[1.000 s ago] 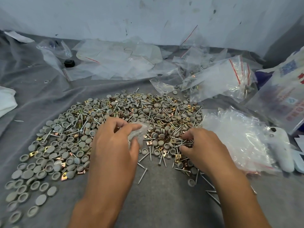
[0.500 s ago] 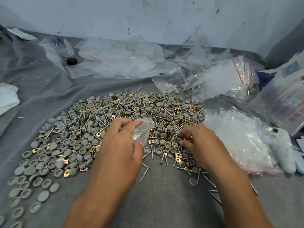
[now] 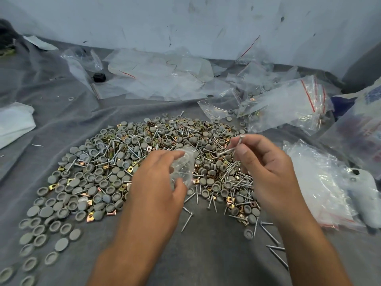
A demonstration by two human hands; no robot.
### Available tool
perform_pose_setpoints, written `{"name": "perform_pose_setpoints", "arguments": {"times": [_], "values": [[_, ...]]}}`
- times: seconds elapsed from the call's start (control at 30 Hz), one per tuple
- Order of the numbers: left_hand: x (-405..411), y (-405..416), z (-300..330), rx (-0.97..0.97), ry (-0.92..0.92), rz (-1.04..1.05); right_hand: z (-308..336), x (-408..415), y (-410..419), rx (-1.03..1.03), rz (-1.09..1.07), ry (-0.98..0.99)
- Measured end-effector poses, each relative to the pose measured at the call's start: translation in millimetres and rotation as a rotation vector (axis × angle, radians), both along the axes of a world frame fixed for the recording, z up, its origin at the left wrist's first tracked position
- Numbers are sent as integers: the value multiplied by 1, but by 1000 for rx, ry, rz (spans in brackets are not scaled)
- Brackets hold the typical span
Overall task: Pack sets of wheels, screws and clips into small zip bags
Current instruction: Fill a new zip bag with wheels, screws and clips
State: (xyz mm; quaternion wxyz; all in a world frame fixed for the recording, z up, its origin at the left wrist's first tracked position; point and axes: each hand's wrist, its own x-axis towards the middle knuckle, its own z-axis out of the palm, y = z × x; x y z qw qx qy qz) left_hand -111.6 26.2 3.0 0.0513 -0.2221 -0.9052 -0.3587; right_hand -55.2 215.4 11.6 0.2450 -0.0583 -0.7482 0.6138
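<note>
A grey cloth [image 3: 206, 254] covers the tabletop, creased toward the wall. On it spreads a broad heap [image 3: 144, 162] of grey wheels, brass clips and screws (all mixed together). Empty zip bags [image 3: 156, 79] lie scattered behind the heap, and a stack of bags [image 3: 321, 186] sits to the right. The left hand [image 3: 156, 188] hovers over the heap's near edge, fingers curled round a small bag [image 3: 183, 168]. The right hand [image 3: 266, 172], raised just right of that bag, pinches screws [image 3: 233, 146] between thumb and fingertips.
</note>
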Motion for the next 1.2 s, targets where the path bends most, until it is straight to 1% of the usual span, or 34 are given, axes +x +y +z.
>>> {"name": "perform_pose_setpoints", "arguments": {"times": [0.07, 0.1, 0.3, 0.4, 0.5, 0.6, 0.73, 0.77, 0.83, 0.9, 0.93, 0.97, 1.03, 1.07, 1.1, 1.13, 1.2], "values": [[1, 2, 0, -6, -5, -11, 4, 2, -16, 11, 84, 65], [1, 2, 0, -5, -13, -15, 5, 2, -22, 60, 94, 77], [-1, 2, 0, -1, -13, -42, -9, 0, -43, 728, -36, 149], [1, 4, 0, 10, -2, -42, -16, -3, -45, 919, -120, 151], [3, 6, -1, 22, 13, -39, -18, -4, -51, 1020, -196, 82], [6, 6, -1, -9, 31, -38, -19, -4, -60, 1034, -268, -30], [6, 5, -1, -56, 27, -47, -21, -5, -63, 920, -242, -157], [6, 4, 0, -57, 24, -47, -21, -5, -62, 867, -219, -157], [5, 2, 0, -61, 20, -36, -19, -4, -52, 698, -200, -109], [4, 0, 0, -58, 22, -9, -17, -2, -30, 597, -274, -110], [3, -1, 0, -54, 26, 8, -18, -1, -15, 595, -315, -172], [3, -2, 0, -49, 30, 24, -19, 1, 0, 613, -335, -284], [3, -1, 0, -22, 40, 45, -26, 4, 22, 676, -289, -575], [3, 0, 0, -5, 42, 47, -29, 4, 26, 705, -243, -687], [3, 1, 1, 10, 41, 45, -32, 5, 28, 729, -204, -749], [3, 3, 1, 19, 39, 39, -33, 5, 27, 750, -182, -772], [4, 5, 2, 23, 33, 33, -34, 4, 26, 807, -169, -776]]}}
